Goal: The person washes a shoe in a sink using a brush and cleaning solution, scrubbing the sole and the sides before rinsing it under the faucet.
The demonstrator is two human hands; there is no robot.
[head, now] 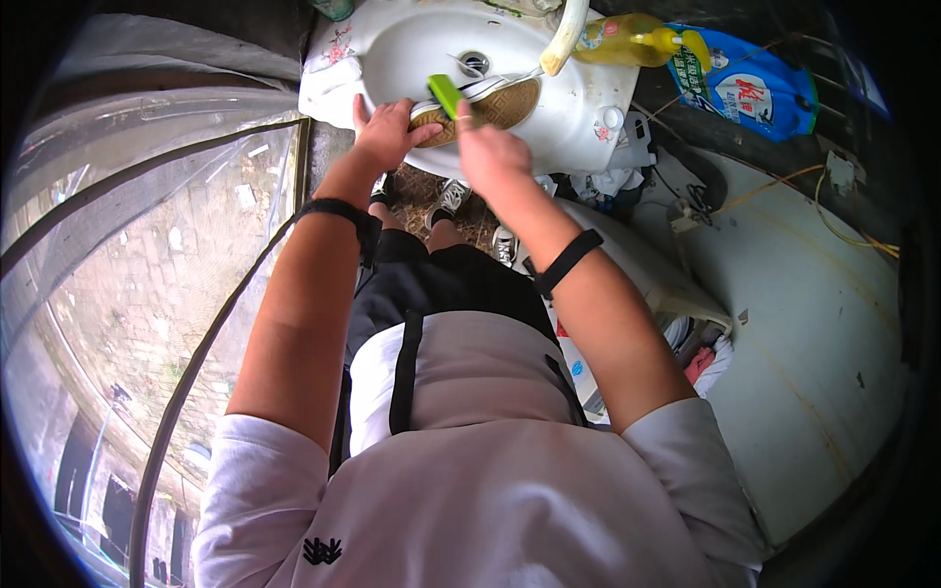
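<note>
A shoe with a patterned tan rubber sole (517,105) lies sole up across the front of a white ceramic washbasin (401,37). My left hand (386,134) grips its left end, thumb over the sole. In my right hand (494,153) is a bright green brush (445,94), its dark bristles against the sole. The right hand is slightly blurred. White laces trail from the shoe towards the drain (474,62). Above the shoe's far end hangs a whitish spout (564,37).
Behind the basin's right side lie a yellow pump bottle (617,38) and a blue detergent pouch (764,92). A small white cap (609,117) rests on the basin's right rim. White cloth (331,82) lies on the left rim. A dark-framed window (303,162) stands at left.
</note>
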